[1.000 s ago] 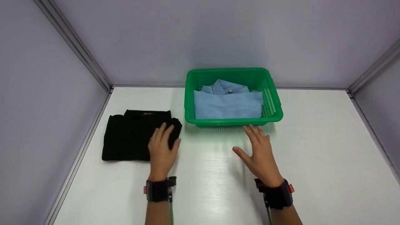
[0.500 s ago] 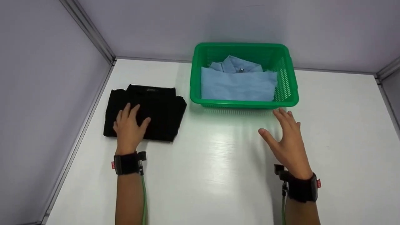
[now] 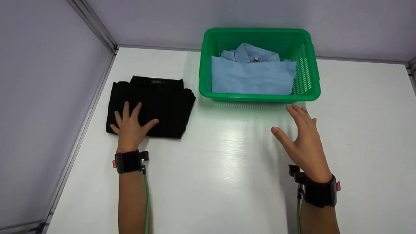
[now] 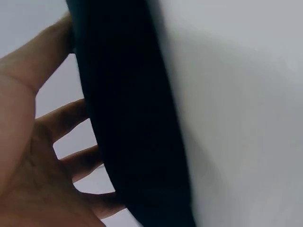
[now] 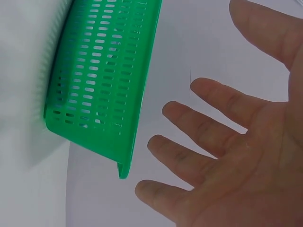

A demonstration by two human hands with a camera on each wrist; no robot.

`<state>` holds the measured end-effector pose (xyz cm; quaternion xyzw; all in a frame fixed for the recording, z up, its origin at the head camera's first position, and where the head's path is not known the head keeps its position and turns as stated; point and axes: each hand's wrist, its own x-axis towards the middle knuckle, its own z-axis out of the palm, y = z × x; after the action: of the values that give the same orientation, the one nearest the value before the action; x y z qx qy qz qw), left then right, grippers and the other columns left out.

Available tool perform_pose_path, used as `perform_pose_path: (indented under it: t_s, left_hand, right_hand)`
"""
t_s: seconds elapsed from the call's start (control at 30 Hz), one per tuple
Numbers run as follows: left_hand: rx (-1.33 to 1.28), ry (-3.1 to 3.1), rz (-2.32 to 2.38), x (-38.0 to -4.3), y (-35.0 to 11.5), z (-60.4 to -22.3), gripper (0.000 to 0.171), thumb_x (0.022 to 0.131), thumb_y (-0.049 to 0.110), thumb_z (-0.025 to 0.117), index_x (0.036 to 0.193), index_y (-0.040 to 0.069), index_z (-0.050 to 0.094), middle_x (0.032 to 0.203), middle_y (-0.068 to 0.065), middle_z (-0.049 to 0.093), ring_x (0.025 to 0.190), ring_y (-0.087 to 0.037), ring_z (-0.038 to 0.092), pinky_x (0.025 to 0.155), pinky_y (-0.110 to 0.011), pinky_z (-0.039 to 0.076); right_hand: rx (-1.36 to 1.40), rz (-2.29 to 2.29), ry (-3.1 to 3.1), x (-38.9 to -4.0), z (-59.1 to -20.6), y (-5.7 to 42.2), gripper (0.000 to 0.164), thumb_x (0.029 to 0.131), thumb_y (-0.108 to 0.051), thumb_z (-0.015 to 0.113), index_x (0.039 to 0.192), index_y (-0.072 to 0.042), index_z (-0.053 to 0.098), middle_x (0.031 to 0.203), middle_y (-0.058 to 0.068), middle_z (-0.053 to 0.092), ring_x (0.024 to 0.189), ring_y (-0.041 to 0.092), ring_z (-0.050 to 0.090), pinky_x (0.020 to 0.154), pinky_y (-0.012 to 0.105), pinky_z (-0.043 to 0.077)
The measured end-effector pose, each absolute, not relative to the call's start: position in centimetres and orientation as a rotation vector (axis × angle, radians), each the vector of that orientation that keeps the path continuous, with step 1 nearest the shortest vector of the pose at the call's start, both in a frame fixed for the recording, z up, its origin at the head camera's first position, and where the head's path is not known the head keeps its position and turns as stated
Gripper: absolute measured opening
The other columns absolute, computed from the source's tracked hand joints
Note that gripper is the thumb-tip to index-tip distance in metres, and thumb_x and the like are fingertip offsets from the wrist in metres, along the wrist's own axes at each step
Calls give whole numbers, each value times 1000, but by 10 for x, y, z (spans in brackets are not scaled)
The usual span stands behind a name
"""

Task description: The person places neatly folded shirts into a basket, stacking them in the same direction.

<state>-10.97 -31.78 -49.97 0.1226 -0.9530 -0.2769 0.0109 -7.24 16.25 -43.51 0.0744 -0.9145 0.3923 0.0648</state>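
A black folded garment (image 3: 162, 107), with a narrow band and a small label at its far edge, lies flat at the left of the table. My left hand (image 3: 130, 128) is spread over its near left part. In the left wrist view the fingers (image 4: 64, 118) reach onto the upper face of the black cloth (image 4: 132, 118). My right hand (image 3: 307, 143) is held with straight, parted fingers and holds nothing. It stands just in front of the green basket (image 3: 260, 97), near its right front corner. A folded light blue collared shirt (image 3: 253, 76) lies in that basket.
The white table (image 3: 211, 182) meets a pale back wall (image 3: 156, 22) behind the basket and a side panel (image 3: 48, 97) on the left. A wristband with a small camera and a green cable (image 3: 148, 198) sits on each forearm.
The left hand has moved left across the black garment and spread its fingers. The right hand has shifted right along the basket's front. The head view has tilted down.
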Motion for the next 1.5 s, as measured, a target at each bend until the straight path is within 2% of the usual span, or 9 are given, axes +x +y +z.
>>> perform_pose_path:
  t_s: [0.2, 0.47, 0.97, 1.23, 1.5]
  left_hand:
    - [362, -3041, -812, -109, -317, -502, 91, 94, 55, 75, 166, 16, 34, 177, -23, 8, 158, -62, -1, 116, -88, 6]
    - [363, -3067, -793, -107, -315, -504, 87, 95, 53, 75, 163, 11, 40, 175, -25, 15, 157, -64, 3, 116, -89, 6]
    - [328, -3091, -785, -89, -309, -506, 87, 94, 54, 75, 162, 11, 42, 174, -26, 18, 156, -65, 6, 115, -90, 7]
    - [331, -3102, -787, -92, -307, -494, 87, 94, 54, 75, 162, 13, 41, 175, -26, 17, 156, -65, 6, 115, -89, 9]
    - [289, -3196, -751, -84, -309, -471, 88, 97, 50, 73, 165, 11, 34, 175, -27, 13, 155, -67, 6, 116, -88, 11]
  right_hand:
    - [257, 1184, -2765, -69, -435, 159, 71, 101, -30, 74, 159, -3, 44, 168, 22, 37, 163, 44, 18, 131, 68, 1]
    - [284, 1184, -2783, -68, -435, 155, 72, 101, -31, 74, 160, -4, 43, 168, 23, 37, 163, 44, 18, 131, 67, 1]
    - [401, 1135, -2862, -63, -438, 129, 72, 101, -34, 72, 159, -3, 43, 167, 23, 38, 162, 47, 21, 130, 70, 5]
    - [777, 919, -2905, -81, -448, 48, 74, 100, -41, 73, 159, -7, 45, 164, 21, 45, 156, 48, 35, 125, 72, 24]
    - [1008, 690, -3017, -104, -458, -48, 77, 101, -43, 70, 164, -12, 38, 169, 18, 38, 158, 42, 33, 127, 61, 31]
